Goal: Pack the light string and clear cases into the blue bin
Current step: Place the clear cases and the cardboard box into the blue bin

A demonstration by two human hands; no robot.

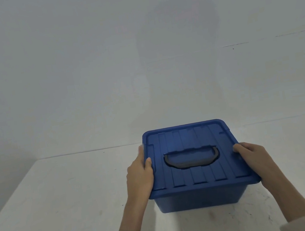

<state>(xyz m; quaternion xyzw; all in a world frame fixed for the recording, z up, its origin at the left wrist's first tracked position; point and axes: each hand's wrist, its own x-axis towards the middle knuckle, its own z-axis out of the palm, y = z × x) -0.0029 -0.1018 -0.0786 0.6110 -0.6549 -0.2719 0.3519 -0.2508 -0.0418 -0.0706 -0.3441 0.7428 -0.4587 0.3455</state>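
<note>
The blue bin (pixel 198 198) stands on the white table with its ribbed blue lid (pixel 197 174) on top. A dark folding handle (pixel 192 159) lies flat in a recess at the lid's middle. My left hand (pixel 139 175) grips the lid's left edge, thumb on top and fingers down the side. My right hand (pixel 255 156) grips the lid's right edge the same way. No light string and no clear cases show; the bin's inside is hidden by the lid.
The white table (pixel 61 201) runs back to a plain pale wall (pixel 98 63). Its surface carries a few small dark scuffs in front of the bin. Pale sleeves cover both forearms at the bottom edge.
</note>
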